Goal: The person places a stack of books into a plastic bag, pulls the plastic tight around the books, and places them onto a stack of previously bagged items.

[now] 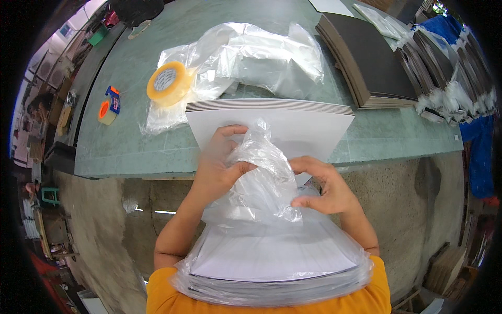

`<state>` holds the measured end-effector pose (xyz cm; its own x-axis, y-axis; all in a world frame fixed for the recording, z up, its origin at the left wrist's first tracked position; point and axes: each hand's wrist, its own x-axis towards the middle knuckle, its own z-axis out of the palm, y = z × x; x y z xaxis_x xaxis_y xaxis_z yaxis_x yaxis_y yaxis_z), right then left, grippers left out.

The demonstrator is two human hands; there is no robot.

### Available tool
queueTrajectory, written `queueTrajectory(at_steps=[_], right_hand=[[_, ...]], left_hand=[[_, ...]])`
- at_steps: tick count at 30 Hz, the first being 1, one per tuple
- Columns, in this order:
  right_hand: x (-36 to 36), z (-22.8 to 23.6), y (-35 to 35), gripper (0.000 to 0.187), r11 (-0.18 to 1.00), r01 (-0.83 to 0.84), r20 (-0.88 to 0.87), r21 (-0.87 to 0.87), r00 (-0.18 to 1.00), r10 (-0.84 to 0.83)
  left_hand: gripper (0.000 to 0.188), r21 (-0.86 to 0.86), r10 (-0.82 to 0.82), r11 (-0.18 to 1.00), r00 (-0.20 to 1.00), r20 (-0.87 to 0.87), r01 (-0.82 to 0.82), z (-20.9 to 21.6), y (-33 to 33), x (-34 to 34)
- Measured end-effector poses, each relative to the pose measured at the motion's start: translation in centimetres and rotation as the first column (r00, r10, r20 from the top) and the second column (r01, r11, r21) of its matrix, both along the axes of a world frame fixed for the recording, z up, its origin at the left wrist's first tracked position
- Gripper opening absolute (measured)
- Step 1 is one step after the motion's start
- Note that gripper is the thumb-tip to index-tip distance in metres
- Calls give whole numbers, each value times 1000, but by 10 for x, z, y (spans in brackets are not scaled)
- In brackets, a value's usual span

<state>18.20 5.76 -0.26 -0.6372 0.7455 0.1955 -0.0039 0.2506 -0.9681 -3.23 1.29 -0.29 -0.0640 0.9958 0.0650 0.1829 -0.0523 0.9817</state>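
Note:
A crumpled clear plastic bag [261, 157] is bunched up between my two hands. My left hand [217, 165] grips its left side with curled fingers and thumb. On the other side, the fingers and thumb of my right hand [327, 186] close around a loose fold. Just beyond, a stack of white boards [314, 125] leans at the table's near edge, its layered edge upward. Below my hands, close against my body, is a white-faced stack [272, 254] wrapped in clear plastic. The folds hide part of the leaning boards.
On the green table [125, 141] lie a large roll of clear tape [170, 83], a small tape dispenser [110, 106] and a pile of clear plastic bags [251, 52]. Dark boards [371, 60] are stacked at right, beside plastic-wrapped bundles [444, 73]. Concrete floor [402, 209] shows below.

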Motion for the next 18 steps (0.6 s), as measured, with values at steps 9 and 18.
queueTrajectory(at_steps=[9, 18], right_hand=[[7, -4, 5, 18, 891, 31, 31, -453, 999, -19], [44, -27, 21, 28, 654, -136, -487, -744, 781, -392]], left_hand=[[48, -46, 44, 997, 927, -372, -66, 34, -24, 20], [20, 15, 153, 988, 962, -226, -153, -39, -40, -44]])
